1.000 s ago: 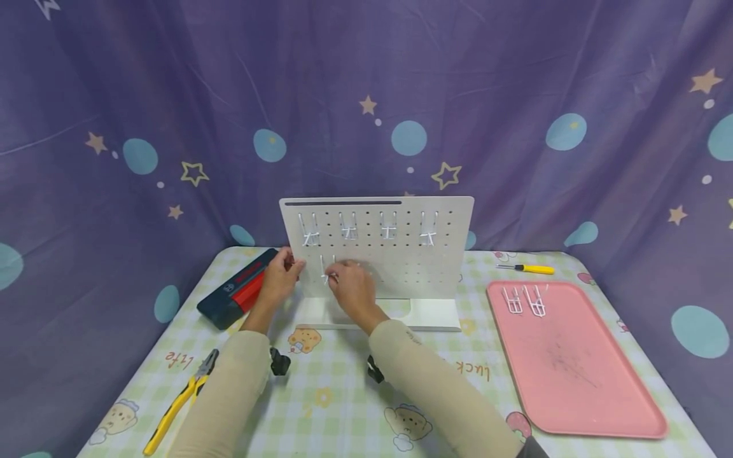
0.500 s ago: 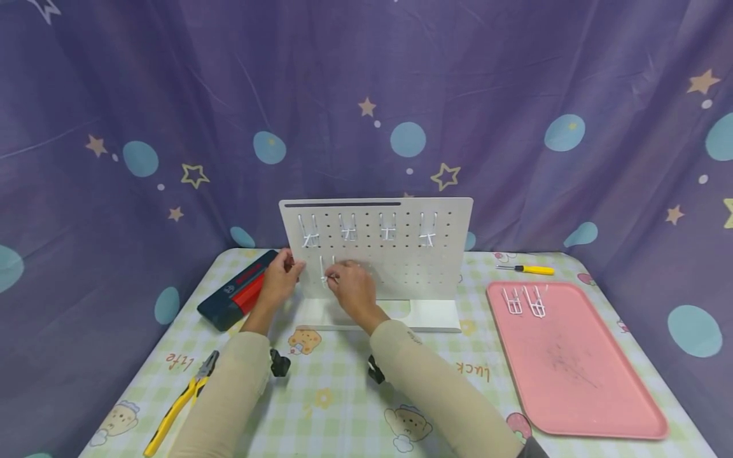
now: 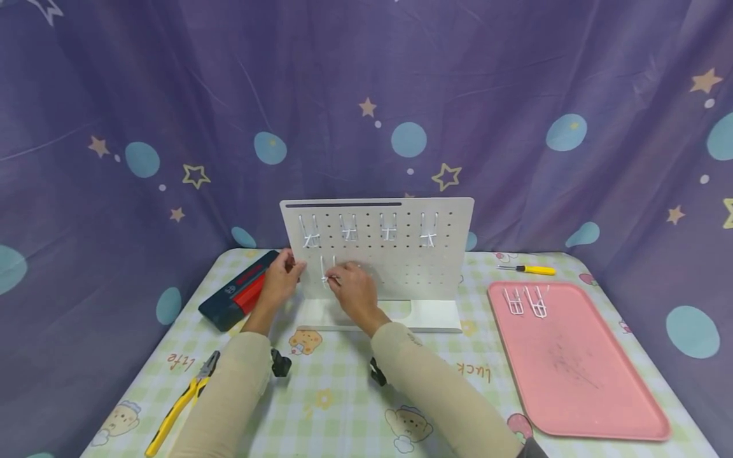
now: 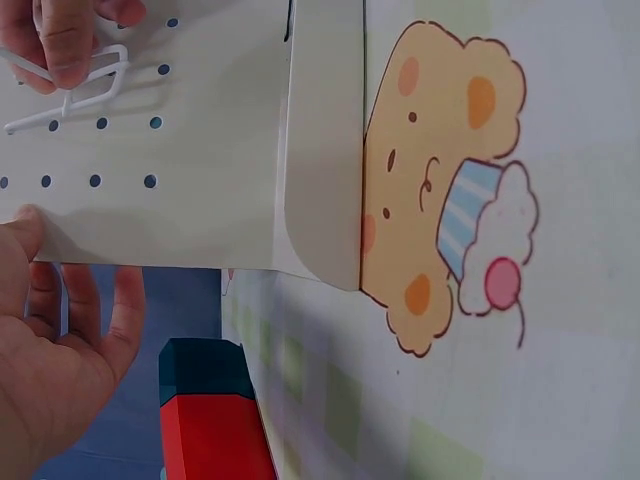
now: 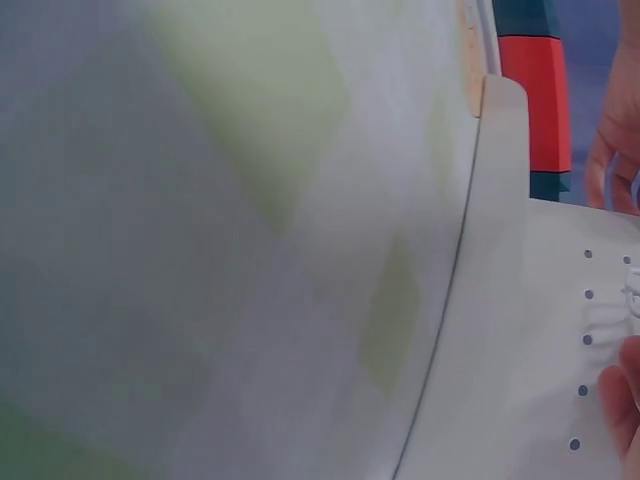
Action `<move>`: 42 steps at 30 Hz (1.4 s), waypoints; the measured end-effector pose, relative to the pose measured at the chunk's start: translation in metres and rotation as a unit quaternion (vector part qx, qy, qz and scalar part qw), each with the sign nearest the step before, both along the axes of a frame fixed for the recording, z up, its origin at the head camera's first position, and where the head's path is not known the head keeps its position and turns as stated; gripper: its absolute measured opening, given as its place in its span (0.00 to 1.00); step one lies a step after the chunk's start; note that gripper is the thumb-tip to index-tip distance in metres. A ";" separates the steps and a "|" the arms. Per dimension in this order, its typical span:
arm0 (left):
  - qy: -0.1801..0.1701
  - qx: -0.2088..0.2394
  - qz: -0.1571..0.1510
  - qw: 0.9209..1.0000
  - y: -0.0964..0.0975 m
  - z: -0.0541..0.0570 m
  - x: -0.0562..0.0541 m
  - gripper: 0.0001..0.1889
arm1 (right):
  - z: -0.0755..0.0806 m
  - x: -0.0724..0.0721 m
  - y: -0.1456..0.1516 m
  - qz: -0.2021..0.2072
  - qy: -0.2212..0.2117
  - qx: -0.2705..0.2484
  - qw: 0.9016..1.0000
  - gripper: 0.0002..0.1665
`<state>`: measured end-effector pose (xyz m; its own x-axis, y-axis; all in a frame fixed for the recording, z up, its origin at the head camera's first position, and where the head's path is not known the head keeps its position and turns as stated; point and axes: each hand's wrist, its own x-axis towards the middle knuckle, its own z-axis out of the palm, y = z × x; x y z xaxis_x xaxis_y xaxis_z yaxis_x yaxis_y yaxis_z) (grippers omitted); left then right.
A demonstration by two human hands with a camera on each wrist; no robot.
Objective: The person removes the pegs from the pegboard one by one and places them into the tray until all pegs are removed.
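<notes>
A white pegboard [image 3: 395, 267] stands upright on its base, with several white wire hooks [image 3: 388, 230] along its upper rows. Below them, at the left, my right hand [image 3: 354, 289] pinches another white wire hook [image 4: 105, 85], which lies against the board's holes. My left hand [image 3: 279, 280] grips the board's left edge; in the left wrist view its thumb is on the front face and the fingers reach behind. The right wrist view catches only the fingertips [image 5: 622, 400] of my right hand at its edge.
A dark case with a red band [image 3: 239, 291] lies beside my left hand. Yellow-handled pliers [image 3: 182, 404] lie by my left forearm. At the right, a pink tray [image 3: 578, 375] holds two wire hooks [image 3: 536, 302], with a yellow screwdriver [image 3: 535, 270] behind it.
The wire hook's crossbar under my right fingers has shifted down very slightly. Both hands otherwise keep their places.
</notes>
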<state>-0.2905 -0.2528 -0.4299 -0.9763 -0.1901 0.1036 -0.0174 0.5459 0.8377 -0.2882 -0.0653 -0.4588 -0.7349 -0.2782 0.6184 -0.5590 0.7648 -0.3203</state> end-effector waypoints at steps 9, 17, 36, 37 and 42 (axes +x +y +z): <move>-0.010 0.000 0.004 1.000 -0.001 0.000 0.000 0.13 | -0.006 -0.002 0.000 0.008 0.039 -0.003 0.999 0.05; -0.011 0.007 0.002 1.000 0.000 -0.001 0.000 0.13 | -0.008 -0.003 0.001 0.008 0.058 -0.014 0.998 0.06; 0.004 -0.002 0.003 1.000 0.000 -0.004 -0.003 0.12 | -0.011 -0.005 0.003 0.019 0.118 -0.017 0.993 0.05; 0.003 -0.001 0.004 1.000 0.000 -0.004 -0.003 0.12 | -0.011 -0.005 0.003 0.020 0.119 -0.018 0.993 0.05; 0.014 0.001 0.001 1.000 0.000 -0.003 -0.002 0.11 | -0.010 -0.006 0.002 0.029 0.130 -0.022 0.991 0.05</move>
